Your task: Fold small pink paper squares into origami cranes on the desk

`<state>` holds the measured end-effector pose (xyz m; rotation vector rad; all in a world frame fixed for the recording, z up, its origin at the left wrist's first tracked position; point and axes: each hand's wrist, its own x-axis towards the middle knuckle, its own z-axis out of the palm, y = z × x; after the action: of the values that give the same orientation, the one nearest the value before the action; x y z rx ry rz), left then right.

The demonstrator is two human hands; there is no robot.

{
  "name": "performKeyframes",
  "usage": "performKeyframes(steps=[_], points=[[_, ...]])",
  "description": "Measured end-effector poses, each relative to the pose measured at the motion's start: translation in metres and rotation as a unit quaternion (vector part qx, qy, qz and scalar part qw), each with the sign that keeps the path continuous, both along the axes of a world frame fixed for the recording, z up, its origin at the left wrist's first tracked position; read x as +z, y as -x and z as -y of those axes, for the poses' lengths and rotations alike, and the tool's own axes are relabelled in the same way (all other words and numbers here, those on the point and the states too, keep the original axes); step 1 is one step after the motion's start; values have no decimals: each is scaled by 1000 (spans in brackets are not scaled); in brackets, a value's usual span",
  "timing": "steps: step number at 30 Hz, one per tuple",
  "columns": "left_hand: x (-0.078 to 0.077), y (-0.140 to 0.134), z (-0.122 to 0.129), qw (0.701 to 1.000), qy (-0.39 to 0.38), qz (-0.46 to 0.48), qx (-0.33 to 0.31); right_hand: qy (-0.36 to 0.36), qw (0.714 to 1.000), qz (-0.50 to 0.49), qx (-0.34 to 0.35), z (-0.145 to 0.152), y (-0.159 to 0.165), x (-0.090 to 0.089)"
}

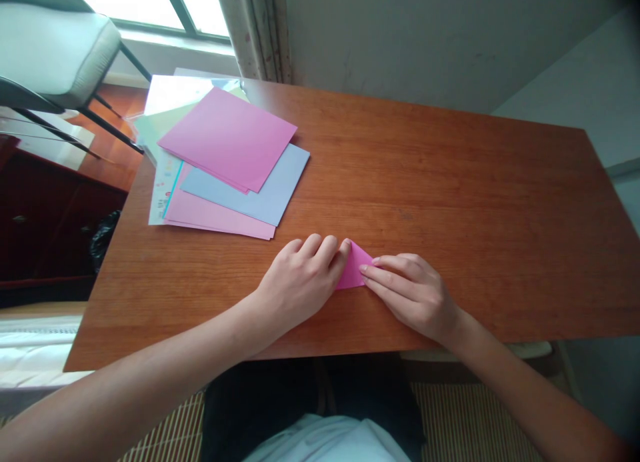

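My left hand (303, 275) covers and my right hand (417, 290) touches the pink paper (352, 270) between them, pinched or not I cannot tell, apparently mid-crease, which calls for steady fingertip pressure.

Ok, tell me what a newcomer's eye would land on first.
Probably the small bright-pink paper, touched by the left hand and right hand, near the front edge of the brown wooden table. Next, the large pink paper rectangle overlapping a pale blue sheet on the table's left side.

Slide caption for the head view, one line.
Left hand and right hand on small pink paper, coloured sheets farther back on wooden table.
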<state>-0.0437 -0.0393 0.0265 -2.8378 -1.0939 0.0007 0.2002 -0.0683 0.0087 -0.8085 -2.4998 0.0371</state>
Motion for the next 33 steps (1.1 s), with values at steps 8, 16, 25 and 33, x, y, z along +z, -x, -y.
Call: performKeyframes(steps=[8,16,25,33], points=[[-1,0,2,1000,1,0,-2,10,1000,1,-8,2,3,0],[1,-1,2,1000,9,-2,4,17,998,14,-60,12,11,2],[-2,1,-1,1000,8,5,-2,22,997,18,-76,16,12,2],[-1,4,2,996,19,61,-68,32,996,0,-78,17,12,-1]])
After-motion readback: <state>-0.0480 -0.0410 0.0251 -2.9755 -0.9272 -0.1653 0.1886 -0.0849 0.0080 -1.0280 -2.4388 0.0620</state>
